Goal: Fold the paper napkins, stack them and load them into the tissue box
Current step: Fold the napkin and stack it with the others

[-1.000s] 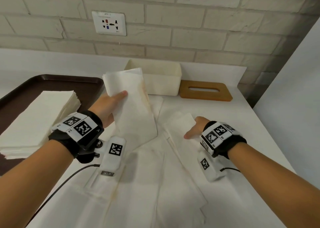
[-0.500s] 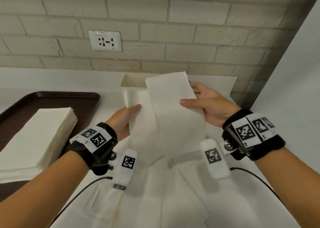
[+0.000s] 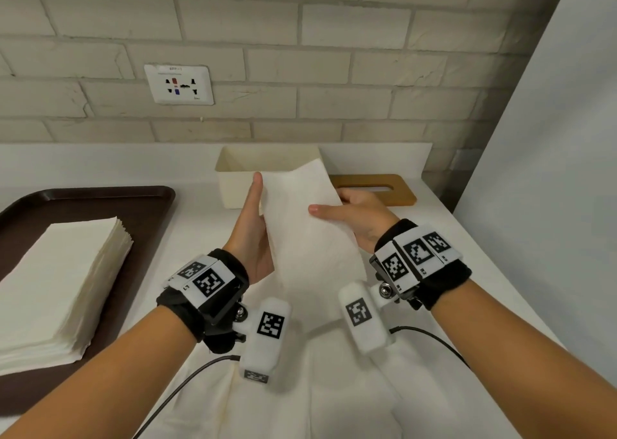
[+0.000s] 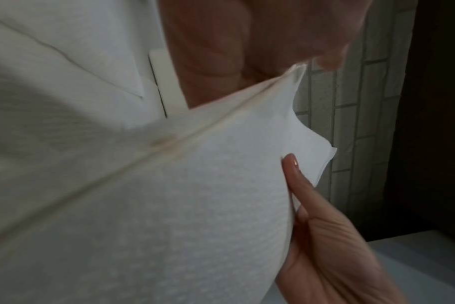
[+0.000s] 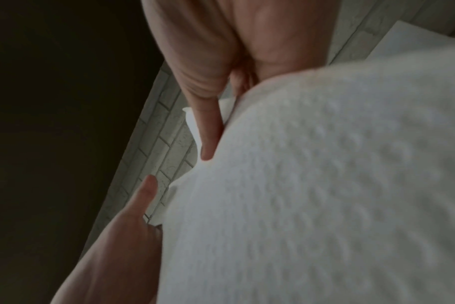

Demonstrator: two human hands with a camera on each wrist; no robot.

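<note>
Both hands hold folded white napkins [image 3: 309, 234] upright between them, just in front of the open cream tissue box [image 3: 233, 174]. My left hand [image 3: 258, 204] grips the left edge, thumb straight up along it and fingers hidden behind. My right hand [image 3: 337, 206] grips the right edge with its thumb across the front. In the left wrist view the napkins [image 4: 195, 205] fill the frame, a layered edge running diagonally. In the right wrist view the napkins [image 5: 325, 185] are blurred, with a right finger [image 5: 208, 133] on them.
The wooden slotted lid [image 3: 374, 188] lies right of the box. A brown tray [image 3: 83, 198] at the left carries a tall stack of flat napkins [image 3: 60, 281]. Loose napkins [image 3: 300, 388] cover the white counter under my wrists. A brick wall with a socket [image 3: 178, 84] stands behind.
Each hand lifted a separate napkin off the counter. The two have come together into one bundle held between both hands, closer to the box.
</note>
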